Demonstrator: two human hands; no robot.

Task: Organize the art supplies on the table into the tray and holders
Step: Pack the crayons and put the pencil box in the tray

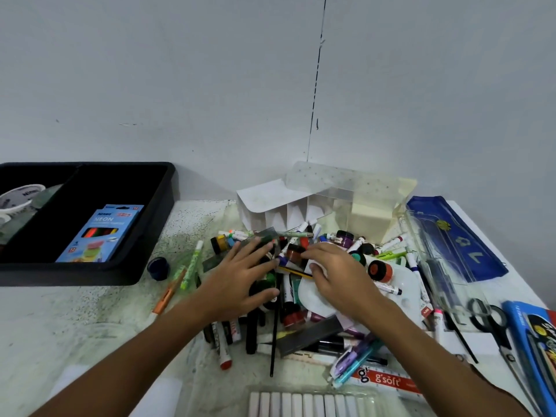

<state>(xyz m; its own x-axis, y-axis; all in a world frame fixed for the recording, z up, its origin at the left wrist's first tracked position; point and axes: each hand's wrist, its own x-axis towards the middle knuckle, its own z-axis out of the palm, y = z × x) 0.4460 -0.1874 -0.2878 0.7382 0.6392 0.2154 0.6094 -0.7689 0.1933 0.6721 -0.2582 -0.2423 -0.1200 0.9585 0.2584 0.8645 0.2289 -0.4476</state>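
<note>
While both arms reach forward, left hand (240,275) spreads over pile (301,296).

We see even, soft, cool-toned light and only faint shadows under the hands. The black plastic tray (144,224) reads as near featureless dark inside. Wide-angle distortion bends the pale speckled desk (60,320) edges and stretches the forearms at the bottom corners. Small items in the pile look soft, slightly smeared.
</note>
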